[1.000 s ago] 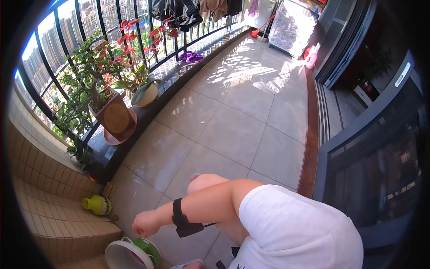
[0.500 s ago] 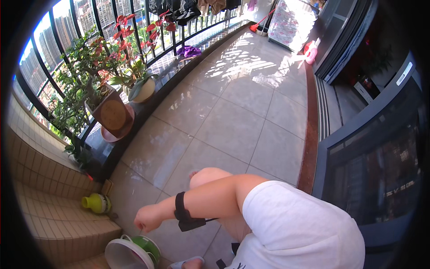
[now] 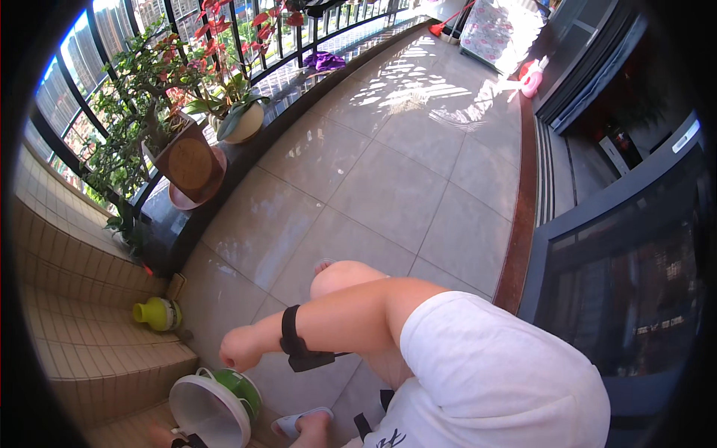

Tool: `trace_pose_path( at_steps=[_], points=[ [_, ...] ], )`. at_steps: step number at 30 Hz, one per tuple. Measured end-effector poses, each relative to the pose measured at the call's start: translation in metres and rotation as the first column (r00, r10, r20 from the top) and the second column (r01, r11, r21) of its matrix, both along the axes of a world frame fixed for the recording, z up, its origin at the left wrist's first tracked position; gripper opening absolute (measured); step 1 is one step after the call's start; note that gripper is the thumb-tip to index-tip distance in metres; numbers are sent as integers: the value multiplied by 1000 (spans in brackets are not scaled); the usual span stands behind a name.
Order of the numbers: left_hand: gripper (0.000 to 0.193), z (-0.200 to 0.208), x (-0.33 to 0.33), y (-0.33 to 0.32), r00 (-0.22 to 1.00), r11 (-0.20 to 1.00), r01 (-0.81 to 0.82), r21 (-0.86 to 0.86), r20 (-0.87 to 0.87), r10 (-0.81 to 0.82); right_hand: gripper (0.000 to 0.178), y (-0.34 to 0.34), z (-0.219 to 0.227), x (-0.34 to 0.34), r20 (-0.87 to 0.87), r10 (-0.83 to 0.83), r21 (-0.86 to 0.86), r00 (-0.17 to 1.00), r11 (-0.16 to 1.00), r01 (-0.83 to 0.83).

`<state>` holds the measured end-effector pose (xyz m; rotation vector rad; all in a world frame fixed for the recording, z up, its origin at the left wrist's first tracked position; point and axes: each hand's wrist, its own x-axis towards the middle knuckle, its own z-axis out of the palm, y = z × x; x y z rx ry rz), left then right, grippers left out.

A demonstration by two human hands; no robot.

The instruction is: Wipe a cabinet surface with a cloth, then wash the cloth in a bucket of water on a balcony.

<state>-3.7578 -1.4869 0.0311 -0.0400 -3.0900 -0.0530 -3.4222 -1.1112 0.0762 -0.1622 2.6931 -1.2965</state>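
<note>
A white bucket [image 3: 209,409] with green on its outer side [image 3: 243,387] stands tilted at the lower left, its mouth toward me. My right hand [image 3: 239,349] is closed just above the bucket's far side, its arm wearing a black strap with a small dark box. What its fingers hold, if anything, is too small to make out. At the lower edge, part of my left hand [image 3: 161,437] shows beside the bucket's near rim, with a black band behind it. Its fingers are hidden or blurred.
A yellow-green bottle-like container [image 3: 158,313] lies by the tiled step [image 3: 112,373]. Potted plants [image 3: 243,123] line the dark ledge along the railing. A dark-framed glass door [image 3: 620,276] is on the right. My slippered foot [image 3: 302,424] is beside the bucket.
My left hand has come into view at the bucket's near side. The view has shifted a little; my right hand stays closed above the bucket.
</note>
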Motion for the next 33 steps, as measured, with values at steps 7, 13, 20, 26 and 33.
trace_pose_path(
  at_steps=[7,13,20,26,33],
  points=[
    [38,-22,-1,-23,995,969,-35,245,-82,57,22,-9,3,-1,38,13,-7,999,1000,-13],
    [34,-5,9,-4,978,990,132,40,-167,-124,25,-9,18,5,112,21,32,993,999,-25],
    [33,21,26,20,989,970,126,-209,-44,-138,29,-14,19,7,197,104,30,975,993,-112],
    [25,34,86,44,890,894,411,-181,-133,-436,30,-5,24,5,320,74,153,944,980,-128],
    [34,-95,90,78,512,814,422,399,636,-577,28,33,34,12,330,-232,153,915,970,190]
  ],
)
